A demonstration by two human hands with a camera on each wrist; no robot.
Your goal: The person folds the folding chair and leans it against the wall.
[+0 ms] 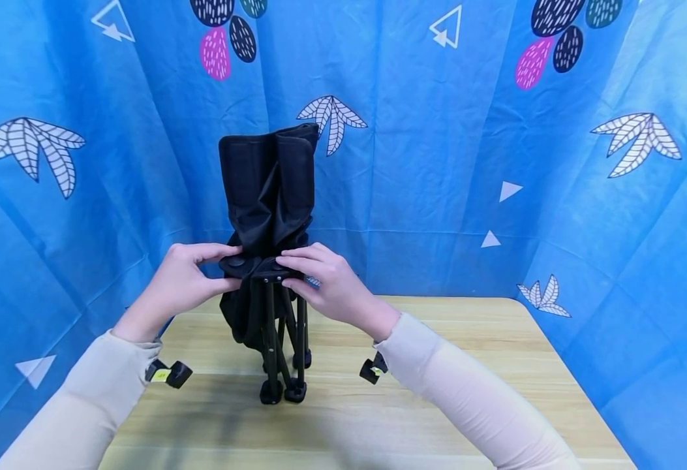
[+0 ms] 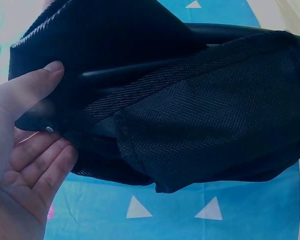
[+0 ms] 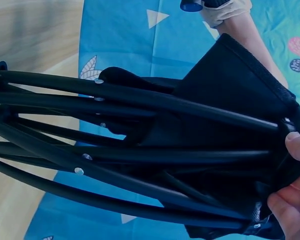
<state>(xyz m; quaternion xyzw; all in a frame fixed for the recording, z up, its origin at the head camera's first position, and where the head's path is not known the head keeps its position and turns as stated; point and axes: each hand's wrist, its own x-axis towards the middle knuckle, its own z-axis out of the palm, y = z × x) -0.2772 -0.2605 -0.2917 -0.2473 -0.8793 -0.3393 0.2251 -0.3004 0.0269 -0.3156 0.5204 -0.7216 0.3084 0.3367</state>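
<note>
A black folding camp chair (image 1: pixel 252 173) stands folded upright on the table, its fabric back rising above the bunched seat. My left hand (image 1: pixel 181 282) grips the left seat corner from the side; in the left wrist view the thumb (image 2: pixel 37 90) lies on one face and the fingers curl behind. At the opposite corner my right hand (image 1: pixel 334 282) pinches the fabric, close to where the tubes end. The right wrist view shows the crossed black tubes (image 3: pixel 185 107) with rivets, gathered tightly together. A mesh pocket (image 2: pixel 215 112) hangs on the left side.
The light wooden table (image 1: pixel 449 385) carries the chair's feet (image 1: pixel 295 391). A blue patterned curtain (image 1: pixel 413 163) surrounds the table at the back and both sides. Small black camera mounts (image 1: pixel 169 373) stick out from the wrists.
</note>
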